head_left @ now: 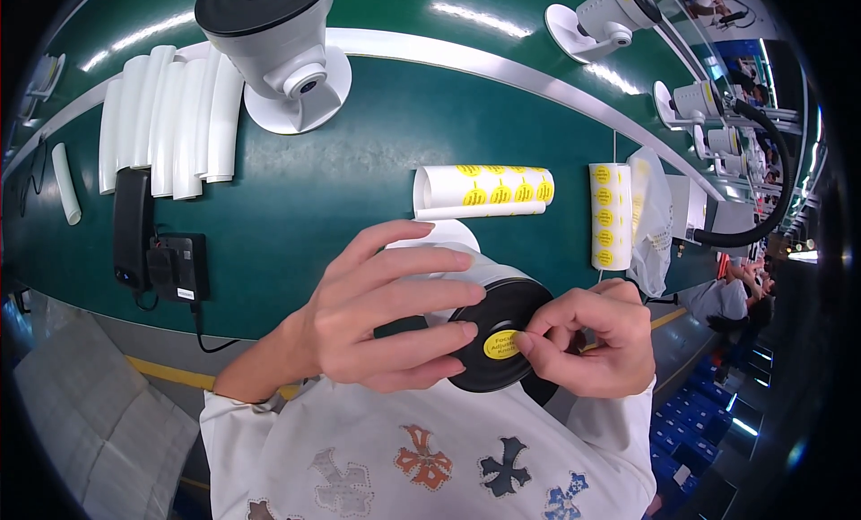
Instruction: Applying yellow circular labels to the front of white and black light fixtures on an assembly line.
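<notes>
A white lamp-like device with a round black end (480,363) is tilted toward me, close to my shirt. My left hand (386,314) lies across its white body, fingers spread with the tips at the black rim; its thumb is hidden. A round yellow sticker (502,344) sits on the black face. The thumb and forefinger of my right hand (592,336) are pinched together at the sticker's right edge. Beyond my hands, a loosely rolled sheet of yellow round stickers (484,190) lies on the green table (386,116).
Another roll of yellow stickers (611,217) lies to the right, beside a clear plastic bag (651,224). Several white curved sheets (170,116) and a black adapter (179,264) are at left. A similar white device (278,53) stands at the back; a black hose (771,188) arches right.
</notes>
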The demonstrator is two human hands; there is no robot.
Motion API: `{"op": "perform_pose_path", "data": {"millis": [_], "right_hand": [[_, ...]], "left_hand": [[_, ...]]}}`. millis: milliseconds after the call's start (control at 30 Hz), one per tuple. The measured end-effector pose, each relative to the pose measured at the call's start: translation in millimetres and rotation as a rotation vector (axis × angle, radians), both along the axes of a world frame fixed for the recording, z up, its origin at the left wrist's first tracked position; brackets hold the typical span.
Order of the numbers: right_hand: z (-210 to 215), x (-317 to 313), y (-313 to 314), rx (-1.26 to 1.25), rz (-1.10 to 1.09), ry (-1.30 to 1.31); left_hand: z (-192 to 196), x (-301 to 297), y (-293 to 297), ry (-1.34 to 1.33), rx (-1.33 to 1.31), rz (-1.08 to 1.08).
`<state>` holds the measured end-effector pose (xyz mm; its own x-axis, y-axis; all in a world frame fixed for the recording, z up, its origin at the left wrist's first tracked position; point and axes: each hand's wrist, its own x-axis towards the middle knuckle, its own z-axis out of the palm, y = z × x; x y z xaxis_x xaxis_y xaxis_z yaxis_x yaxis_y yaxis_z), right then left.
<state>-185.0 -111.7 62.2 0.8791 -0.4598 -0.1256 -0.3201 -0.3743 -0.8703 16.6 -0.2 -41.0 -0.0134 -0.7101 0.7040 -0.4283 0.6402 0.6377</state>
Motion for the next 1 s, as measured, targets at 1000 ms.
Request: {"op": "perform_pose_path", "data": {"millis": [1000], "right_hand": [[-40.9,-13.0,-6.2,0.347,-0.220,-0.140]], "left_hand": [[24.2,-5.6,-9.8,-0.477,0.032,-0.002]]}}
